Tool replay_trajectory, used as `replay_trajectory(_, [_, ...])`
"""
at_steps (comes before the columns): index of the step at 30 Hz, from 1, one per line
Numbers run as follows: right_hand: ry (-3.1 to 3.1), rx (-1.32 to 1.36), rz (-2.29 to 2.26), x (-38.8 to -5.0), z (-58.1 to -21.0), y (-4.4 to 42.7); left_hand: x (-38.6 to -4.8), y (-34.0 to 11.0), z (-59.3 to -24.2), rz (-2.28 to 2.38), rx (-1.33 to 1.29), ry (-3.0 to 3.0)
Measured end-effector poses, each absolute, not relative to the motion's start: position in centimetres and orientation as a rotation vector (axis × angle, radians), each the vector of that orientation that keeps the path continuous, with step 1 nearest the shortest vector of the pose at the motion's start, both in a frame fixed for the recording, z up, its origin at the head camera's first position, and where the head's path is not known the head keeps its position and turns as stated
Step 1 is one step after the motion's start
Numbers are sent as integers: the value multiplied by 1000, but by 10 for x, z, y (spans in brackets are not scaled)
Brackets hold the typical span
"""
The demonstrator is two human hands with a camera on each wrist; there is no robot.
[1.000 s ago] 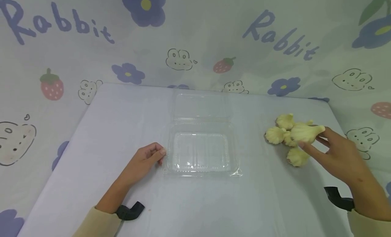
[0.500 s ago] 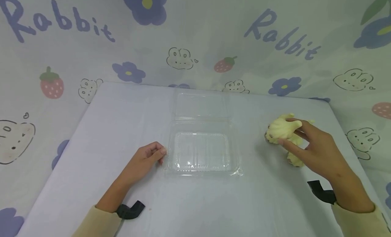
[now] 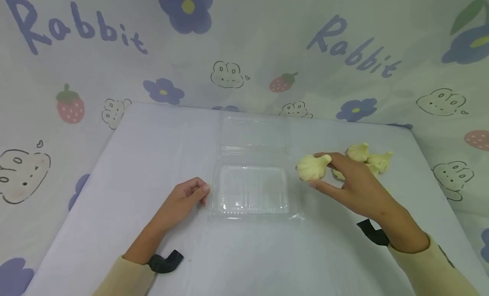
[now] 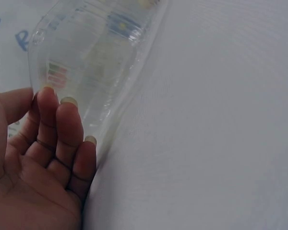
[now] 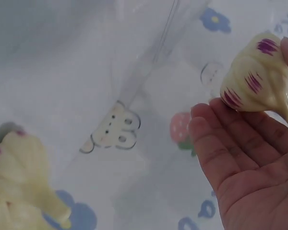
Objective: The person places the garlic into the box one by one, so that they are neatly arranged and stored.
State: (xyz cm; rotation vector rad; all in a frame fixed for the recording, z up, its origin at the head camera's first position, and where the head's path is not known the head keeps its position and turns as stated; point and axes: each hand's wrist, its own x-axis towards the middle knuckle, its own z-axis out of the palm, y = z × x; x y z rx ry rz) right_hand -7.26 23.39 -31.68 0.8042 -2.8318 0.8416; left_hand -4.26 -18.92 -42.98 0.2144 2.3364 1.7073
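Between thumb and fingers, my right hand (image 3: pixel 357 185) holds a garlic bulb (image 3: pixel 312 167) just right of the clear plastic box (image 3: pixel 252 190). Purple streaks mark that bulb (image 5: pixel 259 76) in the right wrist view, where the right hand (image 5: pixel 254 167) supports it from below. The box lies open, its lid (image 3: pixel 254 132) folded back behind the base. My left hand (image 3: pixel 185 202) pinches the left edge of the box; in the left wrist view the thumb and bent fingers of the left hand (image 4: pixel 48 153) meet at the rim of the box (image 4: pixel 96 62).
Several more garlic bulbs (image 3: pixel 379 161) lie in a group on the white table (image 3: pixel 244 258) at the right, partly behind my right hand. A printed cloth (image 3: pixel 252 41) with flowers and rabbits hangs behind the table.
My right hand has lifted the bulb away from the group and carried it left, close to the right side of the box. The left hand has stayed at the box's edge.
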Motion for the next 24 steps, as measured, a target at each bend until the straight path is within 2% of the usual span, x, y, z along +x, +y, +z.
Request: replay_trajectory(24, [-2875,1229,896,-98,-310,155,-42,-191,-430,1718,234,2339])
